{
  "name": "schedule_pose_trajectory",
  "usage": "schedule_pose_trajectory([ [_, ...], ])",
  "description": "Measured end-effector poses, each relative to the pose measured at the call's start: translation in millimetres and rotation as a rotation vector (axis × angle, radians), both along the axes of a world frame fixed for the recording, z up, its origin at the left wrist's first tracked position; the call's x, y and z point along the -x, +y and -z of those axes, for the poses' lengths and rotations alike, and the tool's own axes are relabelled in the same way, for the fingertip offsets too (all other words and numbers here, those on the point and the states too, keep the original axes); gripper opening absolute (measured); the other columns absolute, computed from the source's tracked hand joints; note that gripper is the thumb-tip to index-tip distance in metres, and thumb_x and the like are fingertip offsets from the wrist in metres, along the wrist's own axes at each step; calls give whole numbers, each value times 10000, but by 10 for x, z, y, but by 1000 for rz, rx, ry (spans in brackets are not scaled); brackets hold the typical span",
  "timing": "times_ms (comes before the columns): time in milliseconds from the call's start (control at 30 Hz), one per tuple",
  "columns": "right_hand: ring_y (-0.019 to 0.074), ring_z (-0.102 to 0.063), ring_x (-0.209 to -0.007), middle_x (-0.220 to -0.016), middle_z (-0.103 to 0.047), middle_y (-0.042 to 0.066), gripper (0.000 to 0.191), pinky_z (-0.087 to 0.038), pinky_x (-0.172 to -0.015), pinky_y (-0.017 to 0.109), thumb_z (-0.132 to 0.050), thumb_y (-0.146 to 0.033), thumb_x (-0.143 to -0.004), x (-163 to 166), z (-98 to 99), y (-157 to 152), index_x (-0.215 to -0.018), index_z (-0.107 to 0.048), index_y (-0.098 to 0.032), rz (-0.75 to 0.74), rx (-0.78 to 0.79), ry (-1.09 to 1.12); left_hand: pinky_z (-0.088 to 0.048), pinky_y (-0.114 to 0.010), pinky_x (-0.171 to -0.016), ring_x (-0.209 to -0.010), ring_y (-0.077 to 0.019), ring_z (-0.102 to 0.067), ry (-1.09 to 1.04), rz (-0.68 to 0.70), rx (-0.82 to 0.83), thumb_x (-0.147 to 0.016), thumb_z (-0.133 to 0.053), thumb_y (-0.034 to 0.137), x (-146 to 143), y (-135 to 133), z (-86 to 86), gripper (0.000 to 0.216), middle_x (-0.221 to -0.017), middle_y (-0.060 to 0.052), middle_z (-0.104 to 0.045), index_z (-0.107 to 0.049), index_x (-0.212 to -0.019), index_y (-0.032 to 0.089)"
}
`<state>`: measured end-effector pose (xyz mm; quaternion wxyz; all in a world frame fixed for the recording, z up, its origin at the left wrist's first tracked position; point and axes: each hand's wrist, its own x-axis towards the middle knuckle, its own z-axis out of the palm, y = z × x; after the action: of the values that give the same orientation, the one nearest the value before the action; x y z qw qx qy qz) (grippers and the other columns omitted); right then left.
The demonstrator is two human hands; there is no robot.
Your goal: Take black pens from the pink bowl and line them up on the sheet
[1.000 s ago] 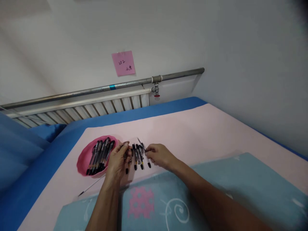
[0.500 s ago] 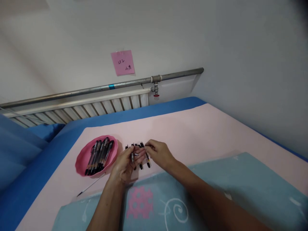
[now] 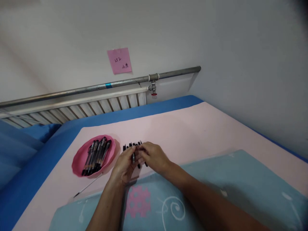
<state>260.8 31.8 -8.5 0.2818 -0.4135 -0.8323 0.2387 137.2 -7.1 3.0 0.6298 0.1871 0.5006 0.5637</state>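
My left hand is closed, palm turned partly up, with a short dark piece that looks like a pen cap under the thumb. Against its fingers, my right hand is pinched with the fingertips pointing left; what sits between them is hidden. Beneath and behind both hands, several black pens lie side by side on the pink sheet, mostly covered by the fingers. To the left, a pink scalloped bowl holds several clear-barrelled black pens.
A thin white stick with a dark tip lies below the bowl. Teal patterned cloth covers the near side, under my forearms. At the back are a radiator, a metal pipe and a pink note on the wall.
My right hand has moved slightly left and closer over my left hand, covering more of the pens. The whole view has shifted a little.
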Motion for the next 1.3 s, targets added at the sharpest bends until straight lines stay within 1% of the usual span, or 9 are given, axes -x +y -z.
schedule_pose_trajectory([
  [100,140,-553,-759,-824,-633,50,168,-366,-671,224,-461,-136,-758,-78,45,110,-823,-614,-159,103,68,-125,-530,-269,-646,-702,-160,-643,17,-5,-4,-824,-485,183,32,2,-43,154,-808,-125,-668,-602,-841,85],
  [267,147,-565,-683,-746,-656,54,175,-349,-592,222,-484,-152,-718,-157,151,181,-768,-652,-157,70,147,-229,-530,-256,-622,-682,-165,-653,3,-36,6,-813,-496,163,64,27,-44,123,-809,-140,-679,-589,-833,84],
  [400,135,-551,-646,-707,-647,51,187,-350,-576,222,-467,-194,-746,-185,70,173,-744,-649,-152,74,160,-222,-526,-274,-650,-715,-176,-655,11,-40,-21,-809,-505,186,48,28,-28,138,-827,-147,-680,-596,-831,85],
  [467,118,-538,-626,-672,-626,29,192,-360,-576,212,-449,-211,-766,-177,-28,147,-746,-632,-155,80,208,-124,-517,-293,-695,-766,-186,-650,5,-40,-56,-794,-531,209,28,28,-7,143,-858,-146,-679,-602,-835,91],
  [667,69,-459,-473,-530,-496,-55,63,-359,-459,173,-500,-145,-693,39,-215,-91,-735,-544,-161,-96,686,401,-475,-254,-710,-786,-150,-619,-74,-88,-271,-721,-621,262,-89,43,92,171,-872,-71,-672,-636,-820,123],
  [900,74,-469,-466,-533,-499,-68,144,-358,-443,171,-482,-122,-664,136,-107,-117,-790,-513,-185,13,623,449,-454,-252,-690,-759,-148,-612,-13,-97,-303,-695,-635,331,-262,48,115,271,-850,-69,-660,-638,-875,130],
  [1033,101,-520,-547,-604,-569,-17,115,-366,-485,191,-475,-199,-711,7,-45,57,-798,-546,-171,122,496,309,-431,-295,-802,-934,-183,-583,367,-171,-309,-722,-591,349,1,63,67,326,-1044,-98,-628,-598,-984,155],
  [1167,125,-538,-618,-705,-614,34,148,-349,-534,212,-474,-214,-720,-141,78,233,-811,-580,-164,249,314,-49,-421,-324,-814,-909,-195,-582,1298,-327,-47,-778,-459,306,569,35,-23,273,-998,-70,-640,-583,-988,183],
  [1300,131,-529,-622,-725,-616,53,140,-317,-530,215,-483,-221,-721,-197,190,286,-792,-587,-161,239,266,-161,-359,-473,-843,-963,-349,-532,1452,-315,126,-644,-559,235,938,19,-33,197,-913,-156,-635,-623,-812,153],
])
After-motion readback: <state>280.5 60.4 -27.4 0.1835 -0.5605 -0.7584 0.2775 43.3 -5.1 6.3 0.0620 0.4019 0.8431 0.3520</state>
